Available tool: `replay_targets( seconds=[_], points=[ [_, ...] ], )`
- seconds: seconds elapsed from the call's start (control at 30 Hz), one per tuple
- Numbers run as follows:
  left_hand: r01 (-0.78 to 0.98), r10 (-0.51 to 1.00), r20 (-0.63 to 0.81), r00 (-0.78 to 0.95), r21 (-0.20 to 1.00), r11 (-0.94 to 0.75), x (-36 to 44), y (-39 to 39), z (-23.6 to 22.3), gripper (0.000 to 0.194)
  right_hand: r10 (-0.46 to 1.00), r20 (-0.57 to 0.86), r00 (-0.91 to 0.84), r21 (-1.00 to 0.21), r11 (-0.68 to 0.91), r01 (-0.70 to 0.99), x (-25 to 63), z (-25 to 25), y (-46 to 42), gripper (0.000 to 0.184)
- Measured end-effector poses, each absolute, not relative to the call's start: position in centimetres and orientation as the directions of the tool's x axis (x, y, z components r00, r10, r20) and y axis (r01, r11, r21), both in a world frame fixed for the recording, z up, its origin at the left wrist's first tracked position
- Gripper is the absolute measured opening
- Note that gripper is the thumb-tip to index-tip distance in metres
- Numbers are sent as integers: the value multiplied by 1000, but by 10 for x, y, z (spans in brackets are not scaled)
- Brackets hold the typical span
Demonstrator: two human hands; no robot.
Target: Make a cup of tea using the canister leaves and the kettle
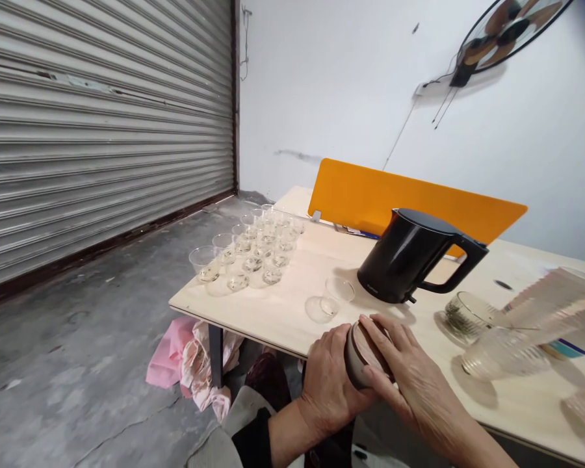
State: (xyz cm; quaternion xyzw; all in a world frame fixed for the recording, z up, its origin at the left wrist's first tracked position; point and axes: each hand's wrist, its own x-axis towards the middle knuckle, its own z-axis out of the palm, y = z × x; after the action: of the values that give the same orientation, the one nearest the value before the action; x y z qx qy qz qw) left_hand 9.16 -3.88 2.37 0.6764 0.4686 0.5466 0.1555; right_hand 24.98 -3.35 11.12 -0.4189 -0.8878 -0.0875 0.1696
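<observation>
L hand (329, 374) wrapped round jar (355, 364), R hand (402, 367) gripping its lid, at table (253, 318) edge. Risk: lid pops w/ too much force, elbow/jar knocks nearby empty-looking cup (336, 298).

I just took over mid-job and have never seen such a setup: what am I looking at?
There is no robot, just one picture from a camera on a person's head, looking forward and down. The left hand holds a round canister; the right hand grips its wood-coloured lid. On the table stand grouped clear cups, one separate clear cup, a black electric kettle and a glass holding dark leaf-like bits. Behind the kettle is an orange divider.
</observation>
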Motion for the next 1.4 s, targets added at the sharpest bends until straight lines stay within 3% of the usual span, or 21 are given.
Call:
replay_targets(
  seconds=[0.27,0.4,0.53,0.67,0.8,1.07,1.27,1.4],
  points=[
    [406,809,588,17,735,-543,88,-37,27,82,725,395,-564,-60,633,772,248,106,-36,68],
    [320,815,580,10,770,-552,79,-44,40,91,680,554,-480,-176,660,730,264,106,-40,71],
    [283,809,581,-88,793,-539,57,-45,73,97,687,667,-288,-283,591,755,292,100,-39,61],
    [282,792,547,-271,832,-478,27,-9,112,95,769,622,-146,-434,494,754,308,81,-32,51],
    [209,760,579,-294,815,-540,8,51,127,82,840,529,-120,-519,432,738,309,59,-21,42],
    [288,793,569,-218,814,-505,20,133,106,80,847,513,-140,-537,444,717,312,32,-7,41],
    [51,888,444,-122,896,-441,39,152,91,75,864,484,-135,-549,420,723,313,27,-7,42],
    [-16,911,405,-80,913,-407,40,161,76,73,864,482,-147,-561,433,706,314,25,-7,42]
  ],
)
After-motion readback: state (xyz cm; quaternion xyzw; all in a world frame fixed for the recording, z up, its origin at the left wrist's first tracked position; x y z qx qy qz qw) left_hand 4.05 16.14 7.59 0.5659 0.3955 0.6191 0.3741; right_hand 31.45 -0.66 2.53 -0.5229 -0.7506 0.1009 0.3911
